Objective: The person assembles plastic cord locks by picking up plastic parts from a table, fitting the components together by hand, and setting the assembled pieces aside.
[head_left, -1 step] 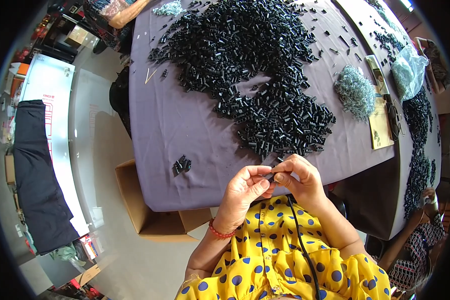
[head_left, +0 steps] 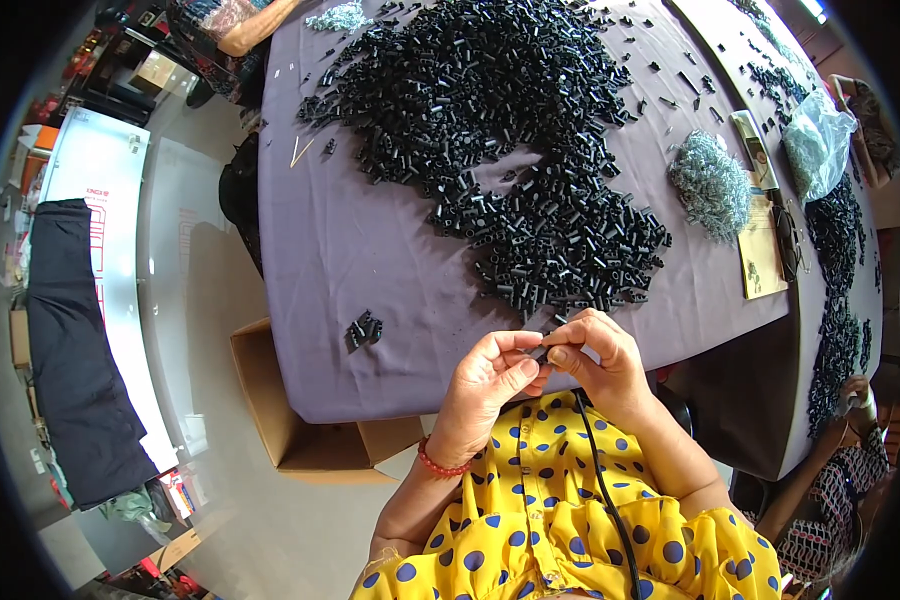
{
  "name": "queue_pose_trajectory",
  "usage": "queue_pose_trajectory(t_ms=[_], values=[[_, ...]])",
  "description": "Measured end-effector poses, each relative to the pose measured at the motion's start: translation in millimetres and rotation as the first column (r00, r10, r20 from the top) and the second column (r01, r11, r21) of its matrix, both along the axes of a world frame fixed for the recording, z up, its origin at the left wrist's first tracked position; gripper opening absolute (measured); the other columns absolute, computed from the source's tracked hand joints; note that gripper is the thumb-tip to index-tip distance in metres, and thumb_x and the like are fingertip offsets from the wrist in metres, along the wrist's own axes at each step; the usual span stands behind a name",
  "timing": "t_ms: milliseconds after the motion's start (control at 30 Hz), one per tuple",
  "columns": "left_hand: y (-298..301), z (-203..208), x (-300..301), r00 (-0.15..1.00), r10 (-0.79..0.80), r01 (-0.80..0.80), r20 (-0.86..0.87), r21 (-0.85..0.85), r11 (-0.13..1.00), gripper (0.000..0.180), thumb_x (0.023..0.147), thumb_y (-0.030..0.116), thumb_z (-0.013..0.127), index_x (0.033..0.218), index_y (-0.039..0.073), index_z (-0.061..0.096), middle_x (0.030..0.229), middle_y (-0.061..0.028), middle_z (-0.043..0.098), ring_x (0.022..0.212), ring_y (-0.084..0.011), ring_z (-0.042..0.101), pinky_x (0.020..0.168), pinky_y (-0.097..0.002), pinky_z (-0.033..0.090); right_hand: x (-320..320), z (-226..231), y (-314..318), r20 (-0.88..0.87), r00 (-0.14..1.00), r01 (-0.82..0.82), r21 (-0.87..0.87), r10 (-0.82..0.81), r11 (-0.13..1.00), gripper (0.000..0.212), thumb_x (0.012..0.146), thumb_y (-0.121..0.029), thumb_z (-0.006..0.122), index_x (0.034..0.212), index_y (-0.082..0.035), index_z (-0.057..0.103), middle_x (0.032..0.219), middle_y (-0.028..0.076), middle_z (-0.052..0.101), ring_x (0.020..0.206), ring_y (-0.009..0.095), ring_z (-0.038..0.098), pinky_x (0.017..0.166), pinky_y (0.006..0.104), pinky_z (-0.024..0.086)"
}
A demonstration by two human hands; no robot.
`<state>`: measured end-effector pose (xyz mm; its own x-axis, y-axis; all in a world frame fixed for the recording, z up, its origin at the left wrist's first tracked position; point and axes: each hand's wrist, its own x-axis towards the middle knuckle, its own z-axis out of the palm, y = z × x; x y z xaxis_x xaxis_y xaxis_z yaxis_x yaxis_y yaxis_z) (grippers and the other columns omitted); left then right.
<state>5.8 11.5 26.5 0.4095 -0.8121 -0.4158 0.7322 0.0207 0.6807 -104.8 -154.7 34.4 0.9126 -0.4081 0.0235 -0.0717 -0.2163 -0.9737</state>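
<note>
Just off the front edge of the cloth-covered table (head_left: 320,270), my left hand (head_left: 490,376) and my right hand (head_left: 604,362) meet fingertip to fingertip. Pinched between them is a small black plastic part (head_left: 539,353), mostly covered by the fingers, so its exact shape is hidden. Right beyond my hands spreads a large heap of short black tubular parts (head_left: 560,235), reaching to the far end of the table. A small separate cluster of black parts (head_left: 364,330) lies to the left of my hands.
A mound of fine silvery metal pieces (head_left: 710,185) sits right of the heap, beside a yellow card (head_left: 762,260) and glasses (head_left: 790,240). An open cardboard box (head_left: 310,450) stands below the table's left corner. Co-workers' arms (head_left: 255,30) show at the far left and at right.
</note>
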Motion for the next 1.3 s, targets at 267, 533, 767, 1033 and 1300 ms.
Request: queue_pose_trajectory(t_ms=[267, 533, 767, 1033, 1300], values=[[0.3, 2.7, 0.2, 1.0, 0.016, -0.016, -0.002, -0.005, 1.0, 0.03, 0.102, 0.006, 0.063, 0.13, 0.0, 0.056, 0.108, -0.0054, 0.068, 0.097, -0.0105, 0.067, 0.089, -0.0258, 0.056, -0.3, 1.9, 2.1, -0.148, 0.988, 0.126, 0.658, -0.037, 0.742, 0.011, 0.097, -0.01, 0.071, 0.099, 0.001, 0.069, 0.094, 0.002, 0.066, 0.08, 0.011, 0.067, 0.072, 0.0255, 0.055], [0.2, 2.5, 0.0, 1.0, 0.016, -0.016, -0.003, 0.01, 1.0, 0.03, 0.102, 0.005, 0.064, 0.13, 0.0, 0.056, 0.108, -0.0055, 0.068, 0.097, -0.0107, 0.067, 0.089, -0.0255, 0.056, -0.4, 2.7, 2.8, -0.133, 0.989, 0.135, 0.694, -0.058, 0.707, 0.012, 0.096, -0.009, 0.072, 0.101, 0.001, 0.07, 0.093, 0.003, 0.067, 0.08, 0.011, 0.067, 0.072, 0.0252, 0.055], [0.0, 2.8, -0.1, 1.0, 0.019, -0.019, -0.007, 0.004, 1.0, 0.03, 0.101, 0.005, 0.064, 0.13, 0.0, 0.056, 0.108, -0.0055, 0.068, 0.097, -0.0105, 0.067, 0.088, -0.0252, 0.056, -0.5, 2.0, 2.5, -0.156, 0.986, 0.148, 0.675, -0.057, 0.723, 0.01, 0.096, -0.009, 0.073, 0.099, 0.0, 0.07, 0.092, 0.002, 0.066, 0.08, 0.01, 0.066, 0.072, 0.0245, 0.055], [0.6, 1.9, -0.1, 1.0, 0.019, -0.019, -0.006, 0.008, 1.0, 0.03, 0.101, 0.005, 0.064, 0.129, 0.0, 0.056, 0.108, -0.0049, 0.068, 0.096, -0.0102, 0.067, 0.088, -0.0251, 0.056, -1.0, 3.5, 1.2, -0.134, 0.991, 0.114, 0.677, -0.03, 0.727, 0.011, 0.095, -0.01, 0.074, 0.097, -0.001, 0.069, 0.089, 0.001, 0.066, 0.08, 0.009, 0.066, 0.072, 0.0242, 0.055], [0.6, 2.0, -0.3, 1.0, 0.012, -0.012, 0.006, 0.001, 1.0, 0.031, 0.101, 0.004, 0.065, 0.13, 0.0, 0.056, 0.106, -0.0044, 0.068, 0.094, -0.0093, 0.066, 0.088, -0.024, 0.056, -0.7, 8.7, -1.1, -0.127, 0.992, 0.078, 0.61, 0.0, 0.788, 0.013, 0.096, -0.012, 0.074, 0.098, -0.001, 0.069, 0.088, 0.0, 0.065, 0.081, 0.009, 0.065, 0.073, 0.0235, 0.055]])
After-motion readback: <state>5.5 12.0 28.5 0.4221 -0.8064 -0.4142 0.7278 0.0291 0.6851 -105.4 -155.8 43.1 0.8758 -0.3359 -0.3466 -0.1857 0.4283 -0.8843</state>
